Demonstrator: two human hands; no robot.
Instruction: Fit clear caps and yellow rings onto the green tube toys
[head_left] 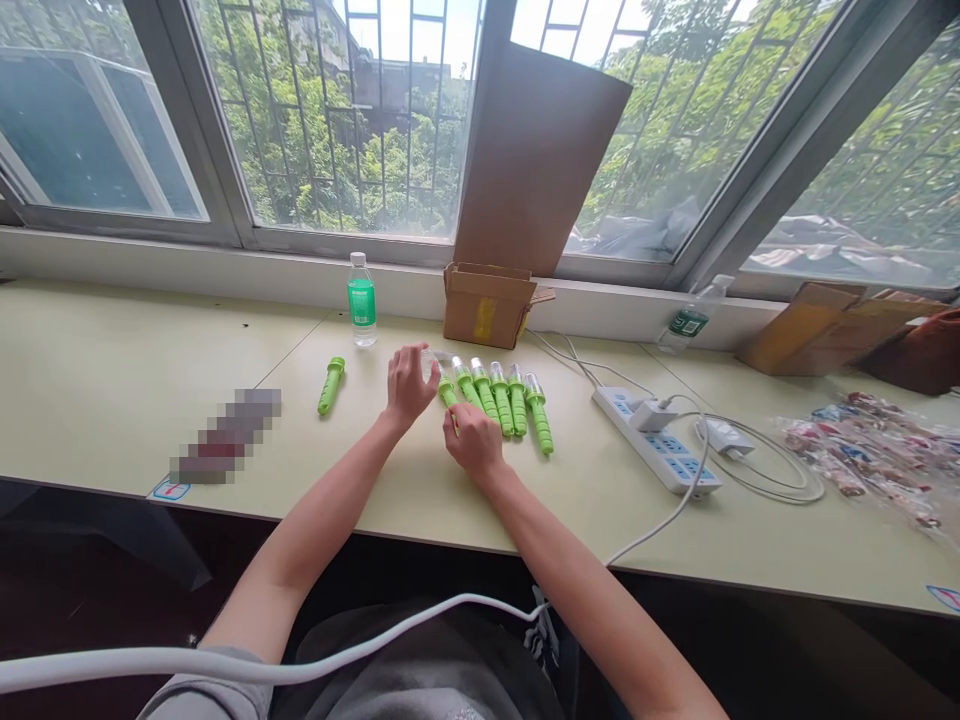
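Observation:
My left hand (410, 385) is curled, with a clear plastic piece (429, 364), like a transparent cap, between its thumb and fingers. Close beside it, my right hand (474, 440) is closed on the lower part of a green ribbed handle (447, 391); its fingers hide that end. Against this hand's far side lies a row of several similar green ribbed sticks with clear tops, among them one at the right end (538, 415). Apart from the row, to the left, lies a single green stick (331, 386) with no clear top visible.
A water bottle (361, 302) stands behind my left hand, and a cardboard box (487, 305) sits by the window. To the right are a white power strip (656, 440) with cables, a second bottle (690, 318) and plastic-wrapped items (862, 450). A blurred object (229, 440) lies left.

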